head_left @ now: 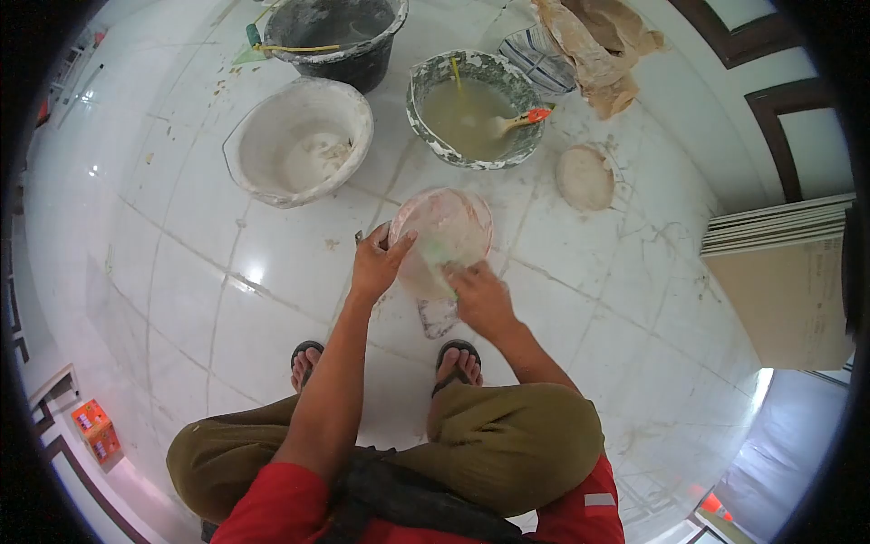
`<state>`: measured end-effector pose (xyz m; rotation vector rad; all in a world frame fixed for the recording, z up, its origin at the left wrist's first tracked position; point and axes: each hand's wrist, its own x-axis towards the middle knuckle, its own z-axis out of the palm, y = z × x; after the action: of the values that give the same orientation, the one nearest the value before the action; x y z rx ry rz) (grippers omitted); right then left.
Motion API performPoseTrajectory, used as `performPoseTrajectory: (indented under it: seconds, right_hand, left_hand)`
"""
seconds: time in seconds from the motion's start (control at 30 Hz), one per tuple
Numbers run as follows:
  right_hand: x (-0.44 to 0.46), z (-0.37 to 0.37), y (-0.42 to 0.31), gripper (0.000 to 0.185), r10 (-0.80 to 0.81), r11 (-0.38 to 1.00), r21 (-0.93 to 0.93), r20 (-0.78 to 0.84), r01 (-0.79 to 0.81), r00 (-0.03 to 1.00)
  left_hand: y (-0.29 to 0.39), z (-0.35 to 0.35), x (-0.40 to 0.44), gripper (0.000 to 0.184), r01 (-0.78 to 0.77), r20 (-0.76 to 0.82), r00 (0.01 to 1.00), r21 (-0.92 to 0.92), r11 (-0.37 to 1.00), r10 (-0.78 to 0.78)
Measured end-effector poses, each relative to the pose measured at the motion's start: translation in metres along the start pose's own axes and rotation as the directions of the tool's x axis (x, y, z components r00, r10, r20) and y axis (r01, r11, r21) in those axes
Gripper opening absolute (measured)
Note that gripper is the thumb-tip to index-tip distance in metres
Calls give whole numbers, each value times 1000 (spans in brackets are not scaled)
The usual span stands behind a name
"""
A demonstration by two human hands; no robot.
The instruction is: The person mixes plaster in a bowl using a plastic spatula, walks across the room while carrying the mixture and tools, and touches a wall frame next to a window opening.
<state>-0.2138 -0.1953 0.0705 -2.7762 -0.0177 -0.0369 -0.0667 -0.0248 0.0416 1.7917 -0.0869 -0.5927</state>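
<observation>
A round, plaster-smeared pinkish-white bowl stands tilted on the tiled floor in front of my feet. My left hand is closed on its left rim, thumb on the inner side. Inside the bowl's near right part, my right hand is closed around a light green tool. Motion smears that tool, so its exact kind does not show. Just below the bowl, a whitish smeared patch marks the floor.
Beyond the bowl stand a white-crusted bucket, a dark bucket and a basin of cloudy water holding an orange-handled brush. A torn paper sack, a round plaster-coated lid-like piece and stacked panels are at right.
</observation>
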Motion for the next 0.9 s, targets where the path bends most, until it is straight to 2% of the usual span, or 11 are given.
performPoseTrajectory:
  seconds: [0.1, 0.17, 0.2, 0.3, 0.43, 0.5, 0.57, 0.7, 0.77, 0.83, 0.9]
  right_hand:
    - [-9, -9, -8, 50, -90, 994, 81, 129, 80, 988]
    - [-8, -18, 4, 49, 83, 986, 139, 93, -95, 992]
    - [-4, -24, 10, 48, 140, 982, 136, -44, -133, 989]
    - [-2, -21, 35, 46, 144, 988, 87, -178, -130, 974]
    - [-30, 4, 18, 48, 232, 965, 130, -30, -226, 972]
    - [-34, 7, 6, 45, 151, 980, 142, -64, -141, 987]
    - [-28, -11, -10, 42, 150, 934, 344, -136, -95, 979]
    - [-33, -10, 3, 40, 119, 919, 388, -100, -71, 988]
    - [-33, -12, 12, 46, 309, 895, 337, 8, -293, 951]
    - [-32, -16, 8, 44, 340, 869, 381, 3, -315, 940]
    - [-35, -15, 8, 42, 381, 842, 418, -15, -341, 924]
  left_hand:
    - [-9, -1, 3, 39, 9, -22, 1000, -18, 1000, -9]
    - [-6, -3, 0, 40, 40, -28, 999, 14, 999, -39]
    - [-3, -3, -1, 40, 62, -26, 998, 48, 997, -61]
    - [-2, 0, 0, 41, 8, -12, 1000, 11, 1000, -8]
    - [-4, 0, 0, 40, 5, -17, 1000, -34, 999, -5]
    - [-10, 1, 2, 41, 18, -26, 1000, -22, 1000, -18]
    - [-1, -2, -1, 41, 0, -23, 1000, 27, 1000, 0]
    - [1, -4, -1, 41, -6, 4, 1000, 56, 998, 6]
    - [0, -3, -1, 40, 17, 11, 1000, 19, 1000, -17]
    - [-2, -7, -6, 39, 55, 12, 998, -18, 998, -55]
    - [0, -7, -5, 39, -9, 25, 1000, -10, 1000, 9]
